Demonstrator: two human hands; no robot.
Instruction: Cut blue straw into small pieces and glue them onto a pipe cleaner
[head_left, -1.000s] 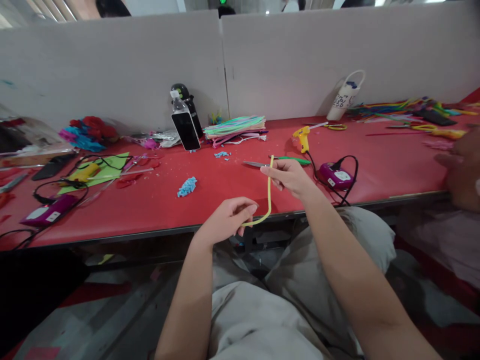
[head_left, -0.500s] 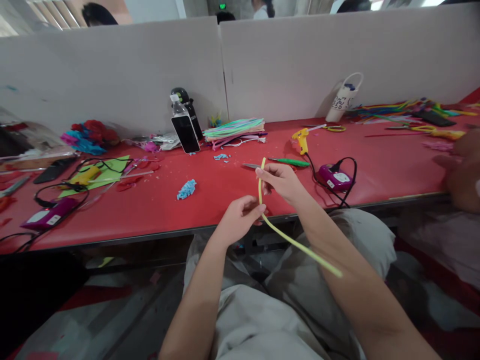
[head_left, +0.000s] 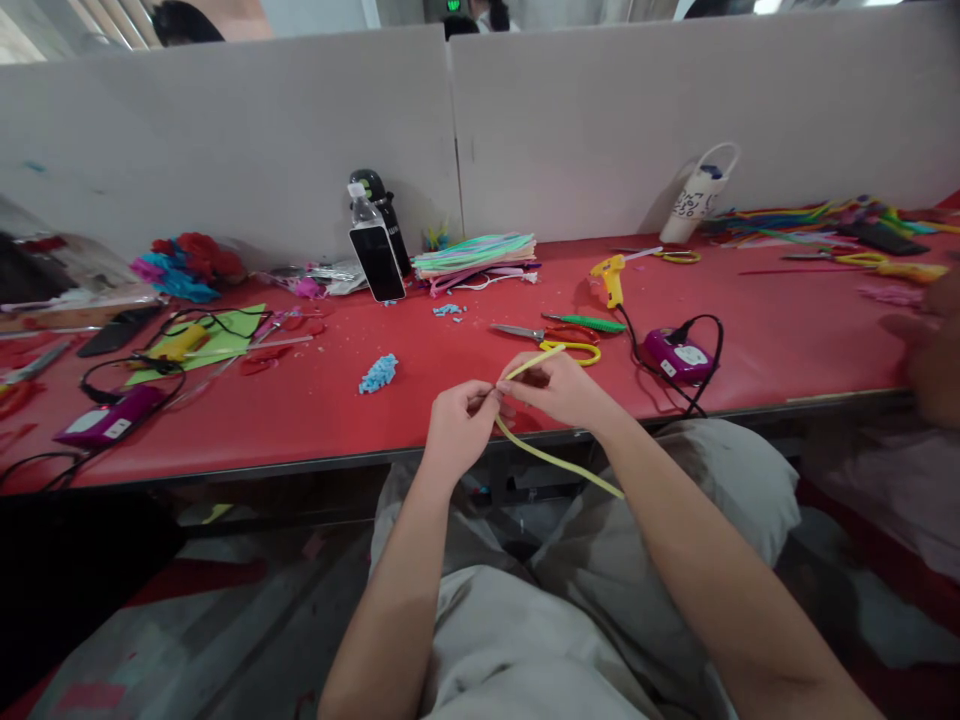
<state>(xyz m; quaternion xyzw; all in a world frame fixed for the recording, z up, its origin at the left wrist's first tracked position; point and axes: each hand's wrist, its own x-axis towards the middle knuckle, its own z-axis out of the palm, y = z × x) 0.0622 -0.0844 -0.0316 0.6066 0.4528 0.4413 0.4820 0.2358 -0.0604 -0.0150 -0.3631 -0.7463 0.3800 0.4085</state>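
Observation:
A yellow pipe cleaner (head_left: 559,461) is pinched between my two hands above the table's front edge. My left hand (head_left: 462,420) is closed on it, thumb against fingers. My right hand (head_left: 553,388) grips it right beside the left, fingertips nearly touching. One short end points up past the right hand, while the long end droops toward my right forearm. Just behind the right hand lie scissors (head_left: 577,353) with yellow handles. A green-handled tool (head_left: 592,324) rests behind them. Left of my hands sits a small light-blue clump (head_left: 379,373).
A bundle of pastel pipe cleaners (head_left: 476,255) lies at the back, beside a phone (head_left: 377,263) propped on a bottle. To the right are a yellow glue gun (head_left: 611,280) and a purple power box (head_left: 677,356) with a cable. Another person's arm (head_left: 937,350) is at far right.
The pipe cleaner is now bent sharply at my fingers, its short end swung from upright to slanting right. My hands have come together, and the scissors' yellow handle shows.

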